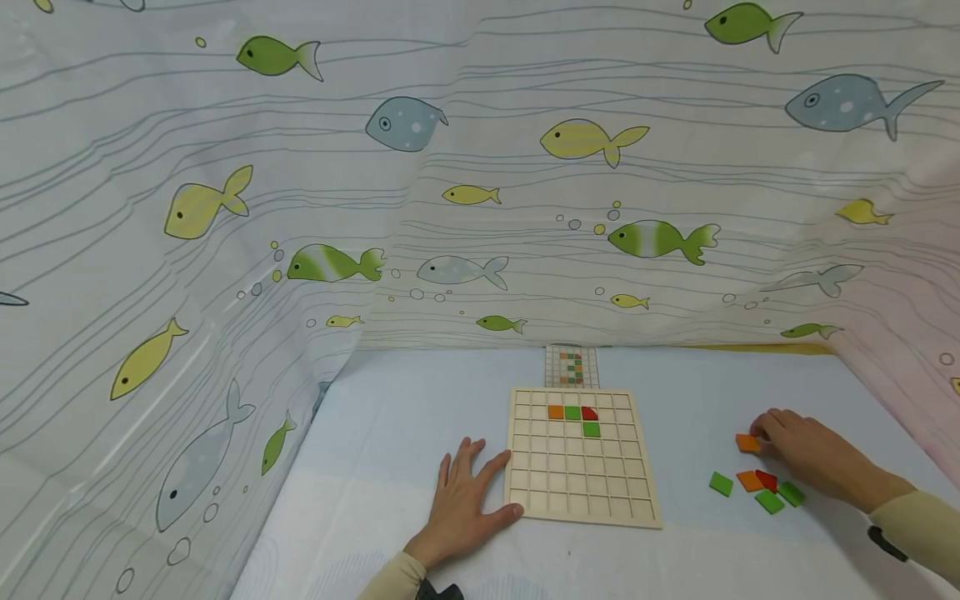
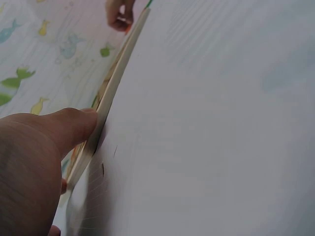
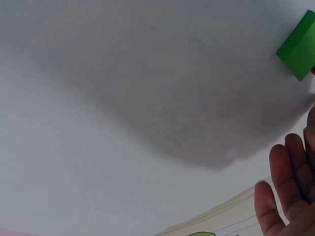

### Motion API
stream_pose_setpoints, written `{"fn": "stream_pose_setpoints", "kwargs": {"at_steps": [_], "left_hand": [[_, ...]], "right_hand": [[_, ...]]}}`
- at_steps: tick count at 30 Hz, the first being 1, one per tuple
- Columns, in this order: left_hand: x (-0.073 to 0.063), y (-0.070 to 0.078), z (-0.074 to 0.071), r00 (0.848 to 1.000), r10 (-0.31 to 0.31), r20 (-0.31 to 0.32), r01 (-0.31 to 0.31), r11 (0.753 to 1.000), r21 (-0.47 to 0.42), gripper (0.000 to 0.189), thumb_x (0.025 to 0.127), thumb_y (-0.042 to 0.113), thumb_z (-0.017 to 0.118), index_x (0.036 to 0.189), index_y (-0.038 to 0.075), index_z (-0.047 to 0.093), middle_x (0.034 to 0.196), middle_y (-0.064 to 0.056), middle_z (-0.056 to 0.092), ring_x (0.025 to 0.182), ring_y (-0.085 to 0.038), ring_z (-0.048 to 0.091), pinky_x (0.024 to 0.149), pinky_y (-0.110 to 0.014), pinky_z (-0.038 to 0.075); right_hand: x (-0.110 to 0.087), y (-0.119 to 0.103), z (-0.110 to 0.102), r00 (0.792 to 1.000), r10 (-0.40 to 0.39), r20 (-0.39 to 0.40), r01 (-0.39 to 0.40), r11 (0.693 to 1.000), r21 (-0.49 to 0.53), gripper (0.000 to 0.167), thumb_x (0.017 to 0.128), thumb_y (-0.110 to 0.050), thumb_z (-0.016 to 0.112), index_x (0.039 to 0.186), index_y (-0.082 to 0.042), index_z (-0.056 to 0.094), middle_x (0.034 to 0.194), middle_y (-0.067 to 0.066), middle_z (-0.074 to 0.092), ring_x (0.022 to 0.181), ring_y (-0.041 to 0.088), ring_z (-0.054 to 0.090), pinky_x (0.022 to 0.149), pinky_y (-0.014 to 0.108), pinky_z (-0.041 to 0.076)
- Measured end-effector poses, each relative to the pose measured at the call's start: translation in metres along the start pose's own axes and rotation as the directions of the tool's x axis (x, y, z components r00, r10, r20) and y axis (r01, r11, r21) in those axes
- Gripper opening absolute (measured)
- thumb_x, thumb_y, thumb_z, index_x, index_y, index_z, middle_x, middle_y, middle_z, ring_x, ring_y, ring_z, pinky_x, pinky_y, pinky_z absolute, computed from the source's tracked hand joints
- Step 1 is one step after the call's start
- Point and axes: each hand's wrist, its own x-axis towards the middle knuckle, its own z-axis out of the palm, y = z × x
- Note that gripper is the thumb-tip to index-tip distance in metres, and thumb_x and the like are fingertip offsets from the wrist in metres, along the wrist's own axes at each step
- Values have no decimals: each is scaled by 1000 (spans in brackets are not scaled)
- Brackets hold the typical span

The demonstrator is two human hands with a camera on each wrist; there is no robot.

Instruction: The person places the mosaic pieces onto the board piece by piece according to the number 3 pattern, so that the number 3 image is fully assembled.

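Note:
A wooden grid board (image 1: 547,475) lies on the table, with an orange tile (image 1: 555,412), a green tile (image 1: 572,412) and a red tile with a cut corner (image 1: 589,413) in one row. Another green tile (image 1: 592,429) sits just below the red one. My left hand (image 1: 461,508) rests at the board's left side, fingers spread, thumb and index fingertips on its edge; the left wrist view shows the thumb (image 2: 74,125) against the rim. To the right, my right hand (image 1: 813,454) pinches a loose orange square tile (image 1: 747,443) by its side. Its thumb and index are outside the right wrist view.
Near the right hand lie an orange tile (image 1: 748,481), a red tile (image 1: 767,480) and several green tiles (image 1: 721,483). Behind the board is a small pattern card (image 1: 558,367) with a coloured grid. A fish-print curtain (image 1: 480,233) encloses the table's back and sides.

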Motion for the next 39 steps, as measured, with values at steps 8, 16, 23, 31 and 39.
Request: {"fn": "stream_pose_setpoints", "kwargs": {"at_steps": [8,16,23,31,39], "left_hand": [[1,0,1,1000,13,-15,-13,1000,-10,74,94,63,68,156,24,53,164,-24,34,159,-53,20,123,-77,12],[1,-1,2,1000,13,-11,-13,1000,-15,75,94,62,68,157,25,52,165,-24,33,160,-52,18,123,-76,11],[2,-1,2,1000,6,-1,-6,1000,-17,75,94,63,67,157,25,52,165,-24,33,160,-51,17,124,-76,10],[0,2,0,1000,-3,-2,3,1000,-10,75,94,64,67,156,23,54,164,-25,34,160,-52,19,124,-76,12],[-1,1,0,1000,-3,0,3,1000,-3,75,94,64,67,156,23,53,164,-25,34,159,-53,19,123,-77,13]], "right_hand": [[9,-9,-6,1000,5,18,-6,1000,30,27,88,-18,87,107,-12,68,100,-4,66,86,13,61,82,45,63],[21,-24,-8,1000,-13,20,12,999,42,27,90,-19,85,109,-13,67,101,-5,65,85,11,59,80,41,62],[33,-42,-10,1000,-25,13,24,997,68,25,92,-18,83,111,-13,67,104,-4,66,90,14,63,85,45,63],[45,-54,-4,998,-56,-15,57,995,77,23,94,-19,82,112,-15,68,103,-7,65,91,12,62,84,41,62],[56,-67,0,992,-103,-77,111,988,107,23,94,-17,82,111,-16,67,103,-7,65,91,13,64,81,38,60]]}}
